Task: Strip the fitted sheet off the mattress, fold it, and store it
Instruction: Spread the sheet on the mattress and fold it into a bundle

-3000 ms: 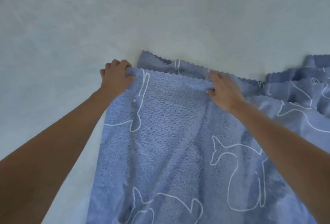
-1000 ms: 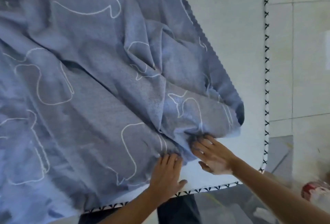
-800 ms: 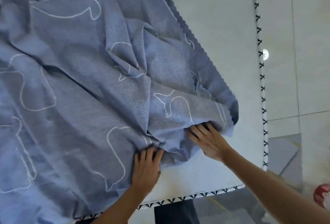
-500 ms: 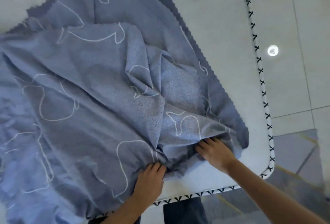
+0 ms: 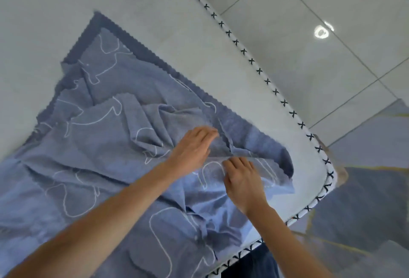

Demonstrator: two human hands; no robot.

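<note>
My left grip (image 5: 192,149) lies wide and flat on the sheet (image 5: 106,145), fingers straight, pressing the crumpled cloth. Just beside it, not touching, my right grip (image 5: 243,180) curls its fingers (image 5: 234,163) onto a fold near the sheet's corner; whether they pinch the cloth I cannot tell. The sheet is blue with white outline animals and a darker zigzag-cut edge. It lies rumpled in loose layers on top of the mattress (image 5: 199,41), spread from the near corner out to the left and under both forearms. The mattress is pale grey and bare beyond the sheet, its rim piped in white trim (image 5: 267,81) with dark cross-stitches. Past the rim is a pale tiled floor (image 5: 298,7) with a bright ring of reflected light (image 5: 322,31). At lower right is a grey-blue surface (image 5: 365,178) with gold lines. Dark blue cloth (image 5: 254,264) shows below the mattress's near edge.
</note>
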